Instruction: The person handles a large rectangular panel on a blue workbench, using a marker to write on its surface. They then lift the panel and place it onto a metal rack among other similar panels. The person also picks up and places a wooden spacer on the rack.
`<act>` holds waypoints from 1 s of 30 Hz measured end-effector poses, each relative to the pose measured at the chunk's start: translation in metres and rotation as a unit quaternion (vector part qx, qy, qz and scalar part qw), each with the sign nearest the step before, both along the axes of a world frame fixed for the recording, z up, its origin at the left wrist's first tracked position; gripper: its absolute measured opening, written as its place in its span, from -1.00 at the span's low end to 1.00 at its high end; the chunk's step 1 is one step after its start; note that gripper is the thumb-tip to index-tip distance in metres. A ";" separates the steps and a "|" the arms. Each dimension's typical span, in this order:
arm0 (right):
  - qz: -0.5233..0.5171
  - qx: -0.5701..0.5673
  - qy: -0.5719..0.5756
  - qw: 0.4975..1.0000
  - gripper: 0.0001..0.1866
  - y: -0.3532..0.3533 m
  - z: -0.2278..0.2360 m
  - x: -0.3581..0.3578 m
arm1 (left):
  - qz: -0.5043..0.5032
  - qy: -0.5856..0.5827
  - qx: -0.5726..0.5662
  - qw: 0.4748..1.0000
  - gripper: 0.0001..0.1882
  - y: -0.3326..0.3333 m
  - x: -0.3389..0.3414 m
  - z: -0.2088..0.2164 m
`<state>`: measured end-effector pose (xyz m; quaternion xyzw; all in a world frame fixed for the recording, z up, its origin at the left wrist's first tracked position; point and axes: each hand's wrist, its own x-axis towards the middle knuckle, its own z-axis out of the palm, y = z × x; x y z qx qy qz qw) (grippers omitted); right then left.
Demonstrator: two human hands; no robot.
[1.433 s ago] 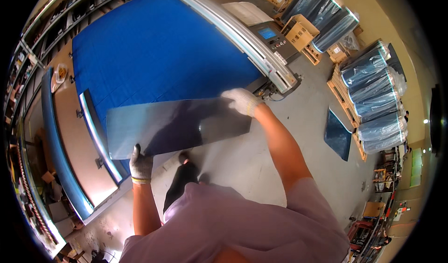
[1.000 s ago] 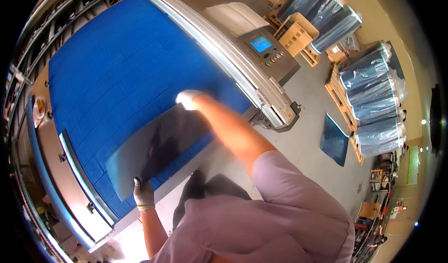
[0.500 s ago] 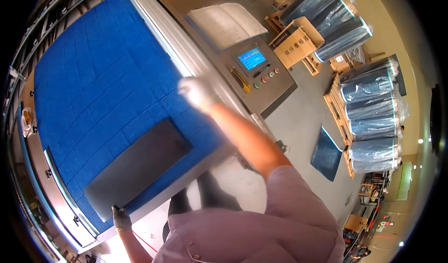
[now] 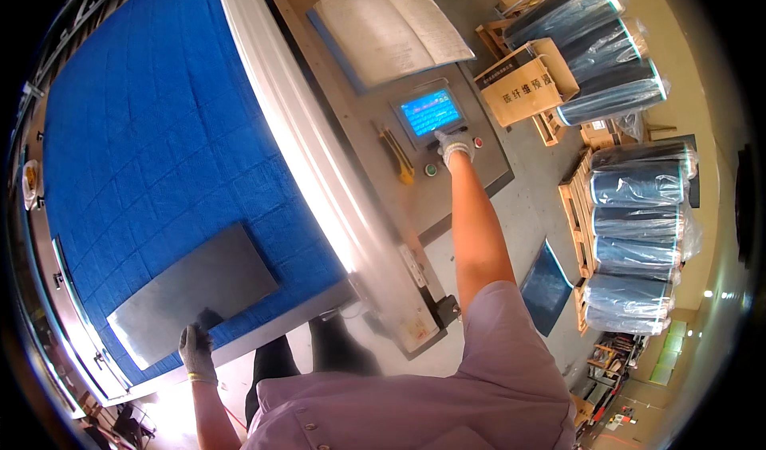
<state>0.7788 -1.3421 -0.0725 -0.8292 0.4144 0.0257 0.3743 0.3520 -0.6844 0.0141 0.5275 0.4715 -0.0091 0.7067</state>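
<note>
In the head view, the left hand (image 4: 197, 354) is resting at the dark sheet (image 4: 191, 294)'s near edge, grip unclear; blue surface (image 4: 175, 147) is spreading widely ahead of it. The right hand (image 4: 456, 146) is reaching the lit screen (image 4: 432, 112)'s lower edge, its grip also unclear.

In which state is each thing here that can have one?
Dark sheet: lying flat on the blue surface
Left hand: gloved, at the sheet's near edge
Right hand: gloved, by the screen's lower edge
Screen: lit
Book: open
Yellow tool: lying down
Cardboard box: open
Rolls: wrapped in clear plastic
</note>
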 end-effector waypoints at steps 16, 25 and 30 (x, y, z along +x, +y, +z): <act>-0.063 0.390 -0.136 0.908 -0.88 0.034 0.112 -0.049 | -0.152 -0.075 -0.119 0.978 -0.73 -0.124 0.088 0.063; 0.457 0.309 -0.182 0.814 -0.86 0.235 0.273 -0.223 | -0.511 -0.310 0.138 0.790 -0.67 -0.190 0.166 0.140; 0.348 0.393 -0.118 0.843 -0.83 0.281 0.257 -0.263 | -0.599 -0.286 0.193 0.723 -0.74 -0.185 0.164 0.158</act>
